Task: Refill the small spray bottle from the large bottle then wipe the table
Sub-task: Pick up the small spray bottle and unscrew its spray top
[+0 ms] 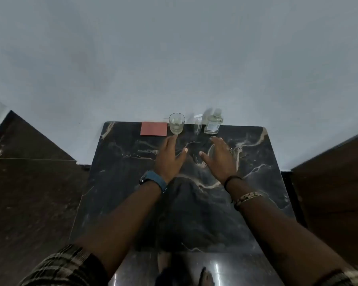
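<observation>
A small clear spray bottle [198, 124] with a white nozzle stands at the far edge of the black marble table [120, 182]. Right beside it is the larger clear bottle [213, 122] with a label and cap. A pink cloth [153, 128] lies flat at the far left. My left hand [170, 157] reaches forward with straight fingers, its tips just short of a glass. My right hand [220, 156] also stretches out flat, fingertips just short of the large bottle. Neither hand holds anything.
A clear drinking glass [176, 123] with a little liquid stands between the cloth and the spray bottle. A grey wall rises right behind the table. Dark brown floor lies on both sides.
</observation>
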